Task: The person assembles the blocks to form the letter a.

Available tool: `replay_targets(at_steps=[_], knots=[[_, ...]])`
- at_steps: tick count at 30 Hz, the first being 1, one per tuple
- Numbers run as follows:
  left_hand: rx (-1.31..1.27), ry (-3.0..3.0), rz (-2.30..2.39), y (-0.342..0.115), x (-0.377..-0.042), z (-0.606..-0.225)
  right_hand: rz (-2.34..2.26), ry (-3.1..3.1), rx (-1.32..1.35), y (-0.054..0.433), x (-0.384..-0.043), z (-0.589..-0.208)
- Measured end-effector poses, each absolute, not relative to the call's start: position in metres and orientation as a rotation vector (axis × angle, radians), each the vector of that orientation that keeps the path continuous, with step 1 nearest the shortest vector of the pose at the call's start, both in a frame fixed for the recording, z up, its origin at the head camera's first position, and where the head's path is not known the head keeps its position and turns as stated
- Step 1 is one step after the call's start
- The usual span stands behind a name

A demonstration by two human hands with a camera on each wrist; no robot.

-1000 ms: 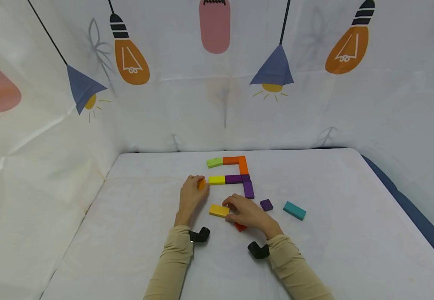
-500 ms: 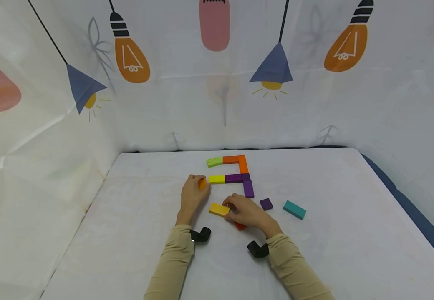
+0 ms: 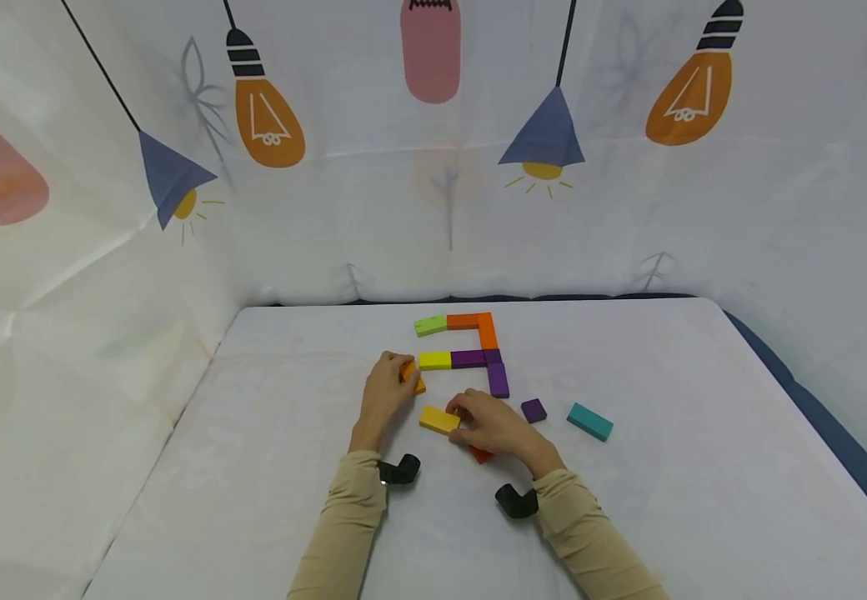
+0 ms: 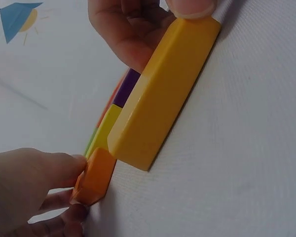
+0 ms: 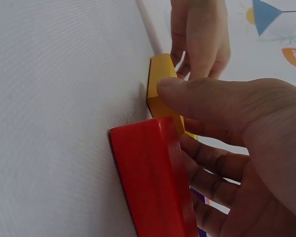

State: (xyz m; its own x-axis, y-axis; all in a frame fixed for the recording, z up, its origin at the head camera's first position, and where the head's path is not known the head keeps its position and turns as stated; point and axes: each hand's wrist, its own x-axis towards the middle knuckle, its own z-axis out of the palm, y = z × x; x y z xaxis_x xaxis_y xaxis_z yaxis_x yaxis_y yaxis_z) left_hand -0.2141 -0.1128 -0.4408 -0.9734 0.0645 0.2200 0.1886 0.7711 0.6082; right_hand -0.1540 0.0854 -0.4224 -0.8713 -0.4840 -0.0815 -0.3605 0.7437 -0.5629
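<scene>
My left hand (image 3: 385,392) pinches an orange wooden block (image 4: 99,173) between thumb and fingers, just left of a bright yellow block (image 3: 434,361). Nearer the table's front lies a golden-yellow block (image 3: 438,419). The thumb and index finger of my right hand (image 3: 495,427) pinch its right end while it rests on the cloth. Under that hand, mostly hidden in the head view, is a red block (image 5: 153,173). From the bright yellow block a row continues rightward through a purple block (image 3: 467,359) and a small dark purple piece (image 3: 492,357), with another purple block (image 3: 498,381) pointing downward.
At the back, a lime green block (image 3: 430,325), a red-orange block (image 3: 463,322) and an upright orange block (image 3: 488,332) join into a corner. A loose purple cube (image 3: 533,410) and a teal block (image 3: 590,422) lie to the right. Patterned sheeting (image 3: 373,225) surrounds the white table (image 3: 704,500).
The orange block in my left hand has shifted slightly right and turned, so its lower end now shows beyond the fingertips. My right hand and the golden-yellow block stay in place.
</scene>
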Motion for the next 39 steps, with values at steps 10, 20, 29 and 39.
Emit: replay_targets(at_steps=[10,20,29,39], knots=[[-0.246,-2.779,-1.013,-0.114,-0.215,-0.443,-0.833,2.732,-0.656,0.085,-0.153,-0.425],[-0.226,-2.793,-0.981,-0.112,-0.214,-0.441,-0.841,2.744,-0.647,0.086,-0.154,-0.423],[-0.488,-2.646,-1.005,-0.11,-0.213,-0.431,-0.859,2.731,-0.595,0.098,-0.156,-0.415],[-1.078,-2.762,-1.026,-0.102,-0.201,-0.425,-0.886,2.684,-0.756,0.114,-0.148,-0.419]])
